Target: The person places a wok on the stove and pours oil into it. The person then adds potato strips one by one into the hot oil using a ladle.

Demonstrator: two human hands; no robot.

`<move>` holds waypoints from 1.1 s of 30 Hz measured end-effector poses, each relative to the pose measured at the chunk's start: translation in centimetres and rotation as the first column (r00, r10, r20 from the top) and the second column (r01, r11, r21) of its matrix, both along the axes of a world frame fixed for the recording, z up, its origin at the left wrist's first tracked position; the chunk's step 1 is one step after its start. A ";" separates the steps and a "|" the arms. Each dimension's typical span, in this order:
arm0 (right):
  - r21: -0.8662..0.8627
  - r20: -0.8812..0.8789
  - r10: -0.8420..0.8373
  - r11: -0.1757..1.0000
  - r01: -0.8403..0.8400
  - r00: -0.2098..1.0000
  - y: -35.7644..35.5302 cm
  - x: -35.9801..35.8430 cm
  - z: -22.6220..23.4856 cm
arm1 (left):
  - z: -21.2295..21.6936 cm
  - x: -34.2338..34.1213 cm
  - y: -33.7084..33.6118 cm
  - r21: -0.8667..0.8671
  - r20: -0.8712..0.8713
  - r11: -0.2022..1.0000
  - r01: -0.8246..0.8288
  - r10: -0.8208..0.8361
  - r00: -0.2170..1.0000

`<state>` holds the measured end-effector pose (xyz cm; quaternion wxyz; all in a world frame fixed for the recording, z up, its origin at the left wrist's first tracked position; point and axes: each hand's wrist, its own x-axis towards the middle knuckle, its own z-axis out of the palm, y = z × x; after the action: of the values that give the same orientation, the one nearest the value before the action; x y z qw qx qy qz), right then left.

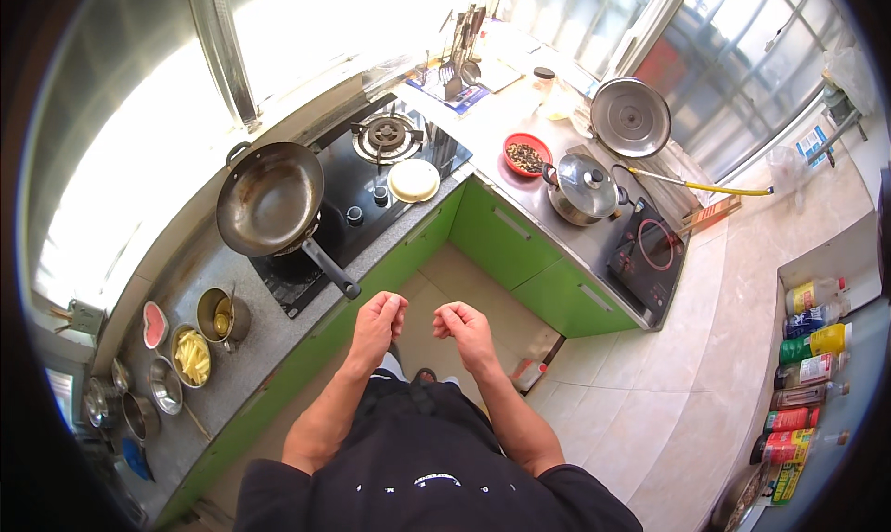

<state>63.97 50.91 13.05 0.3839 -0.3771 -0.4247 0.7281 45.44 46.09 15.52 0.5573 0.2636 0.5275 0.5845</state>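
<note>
In front of my body, above the floor, my left hand (380,323) has its fingers curled closed, with nothing seen in it. A short gap away, my right hand (466,333) is closed the same way, thumb against the fingers. Neither touches anything. Nearest to my left hand is the black handle of a wok (270,198), which sits empty on the left burner of the black gas stove (358,189). A pale round lid or dish (414,180) lies at the stove's front edge, beside the knobs.
Left counter: a bowl of pale cut strips (192,357), a small pot (223,317), a pink heart-shaped dish (155,325), metal bowls (165,384). Right counter: a red bowl (526,153), a lidded pot (583,190), an induction cooker (647,249). Several bottles (812,346) fill a shelf at far right.
</note>
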 end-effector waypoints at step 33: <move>0.014 0.141 -0.499 0.865 0.502 0.855 31.4 22.1 -3.4 | -3.6 14.6 33.9 -0.133 -0.015 0.970 0.203 -0.207 0.978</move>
<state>86.08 82.27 9.67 0.5247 -0.5292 -0.3292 0.5799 60.05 79.96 11.95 0.6232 0.2881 0.5425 0.4841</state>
